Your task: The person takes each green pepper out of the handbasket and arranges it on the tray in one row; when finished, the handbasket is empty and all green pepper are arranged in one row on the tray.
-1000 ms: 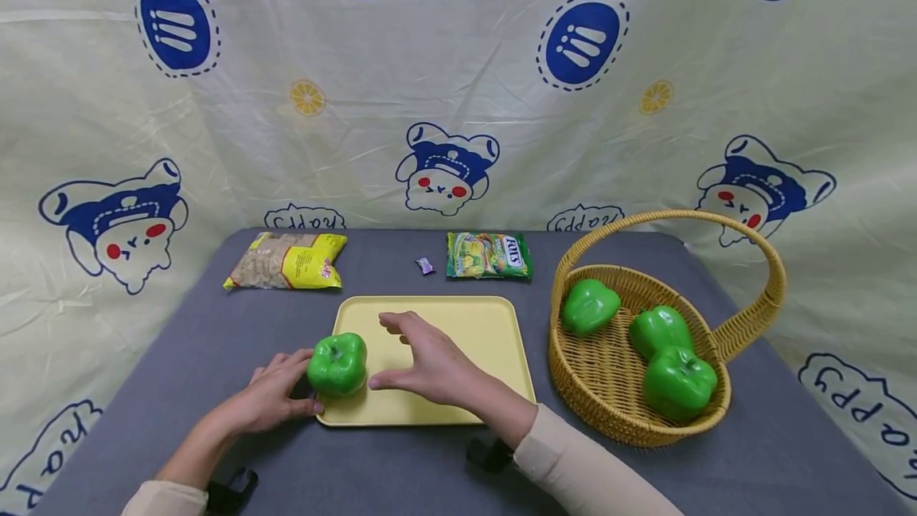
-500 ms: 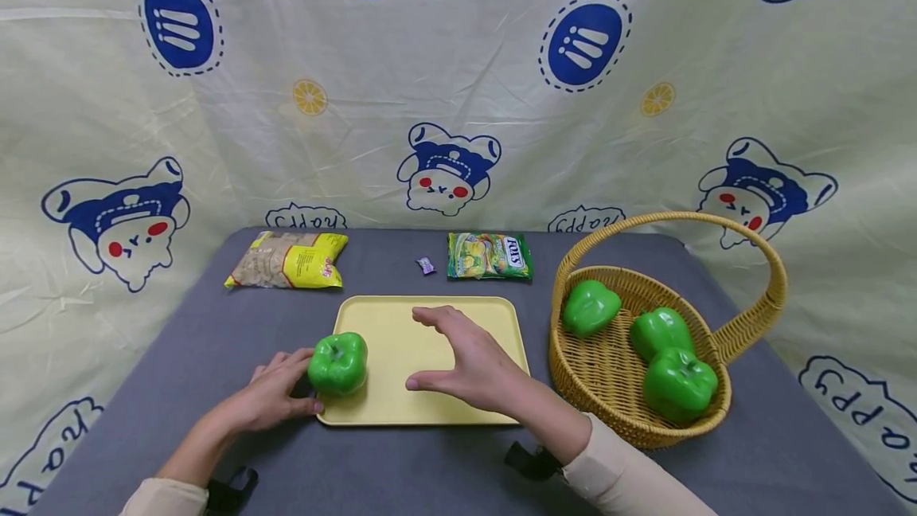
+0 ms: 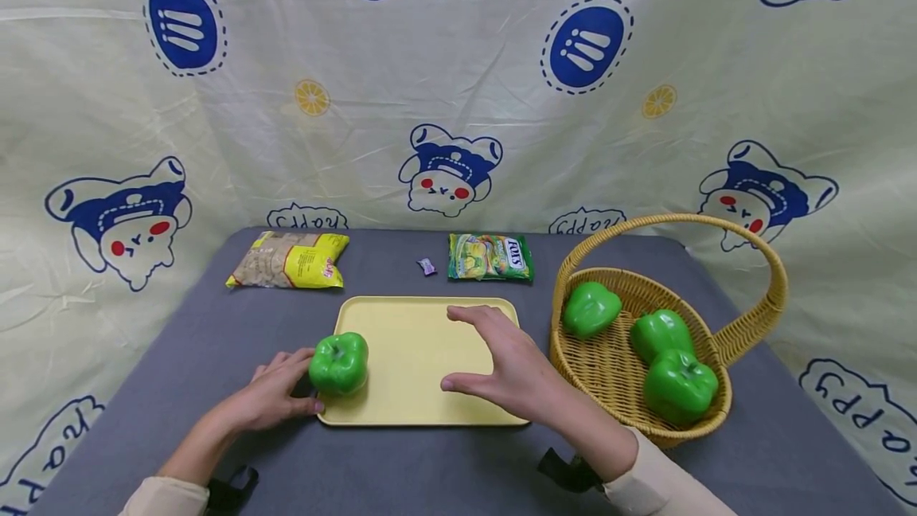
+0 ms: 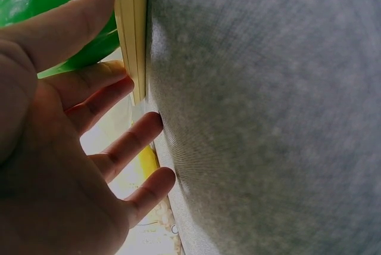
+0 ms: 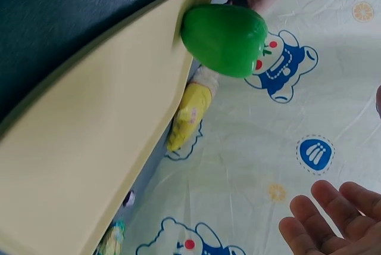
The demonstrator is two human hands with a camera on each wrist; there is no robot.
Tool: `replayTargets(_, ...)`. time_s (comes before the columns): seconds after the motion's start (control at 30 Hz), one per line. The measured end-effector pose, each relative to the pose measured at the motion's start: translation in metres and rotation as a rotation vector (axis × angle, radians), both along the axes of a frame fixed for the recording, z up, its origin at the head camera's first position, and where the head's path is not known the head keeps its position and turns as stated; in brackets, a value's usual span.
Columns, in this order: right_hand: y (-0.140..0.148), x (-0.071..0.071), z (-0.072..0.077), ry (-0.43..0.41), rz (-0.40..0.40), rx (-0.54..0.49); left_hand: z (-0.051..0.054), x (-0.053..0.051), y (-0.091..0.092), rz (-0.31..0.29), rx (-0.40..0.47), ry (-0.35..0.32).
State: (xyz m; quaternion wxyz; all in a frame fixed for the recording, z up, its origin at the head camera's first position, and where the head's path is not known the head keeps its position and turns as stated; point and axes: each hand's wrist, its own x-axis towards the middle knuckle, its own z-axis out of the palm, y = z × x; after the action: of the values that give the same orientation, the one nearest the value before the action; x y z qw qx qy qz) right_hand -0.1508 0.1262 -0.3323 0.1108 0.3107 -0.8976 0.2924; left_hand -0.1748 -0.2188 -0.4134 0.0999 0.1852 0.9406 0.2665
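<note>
A green bell pepper (image 3: pixel 339 364) stands at the left end of the cream tray (image 3: pixel 423 412). Beside it, my left hand (image 3: pixel 271 396) rests at the tray's left edge. In the left wrist view the thumb (image 4: pixel 71 19) and the nearest fingers touch the tray's rim (image 4: pixel 132 34), while the other fingers are spread over the cloth. My right hand (image 3: pixel 510 361) hovers over the tray's right part, thumb and fingers apart, holding nothing. To the right, a wicker basket (image 3: pixel 609 388) with a tall handle holds three more green bell peppers (image 3: pixel 679 386).
Behind the tray lie a yellow and clear bag of snacks (image 3: pixel 290 260), a small purple wrapped candy (image 3: pixel 427 267) and a green snack packet (image 3: pixel 490 257). A grey cloth (image 3: pixel 401 468) covers the table. A printed curtain (image 3: pixel 358 150) hangs at the back.
My right hand has moved right, away from the bell pepper on the tray, its fingers still spread. My left hand stays at the tray's left edge, and the pepper keeps its place.
</note>
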Motion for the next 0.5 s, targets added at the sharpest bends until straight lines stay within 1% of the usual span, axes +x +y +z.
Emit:
replayTargets(0.17, 0.015, 0.002, 0.004, 0.039, -0.028, -0.002, 0.000, 0.000, 0.000, 0.000, 0.000, 0.003)
replayTargets(0.3, 0.030, 0.003, 0.007, 0.065, -0.067, 0.010, 0.001, -0.001, 0.000, 0.006, 0.000, 0.003)
replayTargets(0.5, 0.054, 0.005, 0.008, 0.072, -0.122, 0.034, 0.000, 0.001, 0.000, -0.003, -0.002, 0.006)
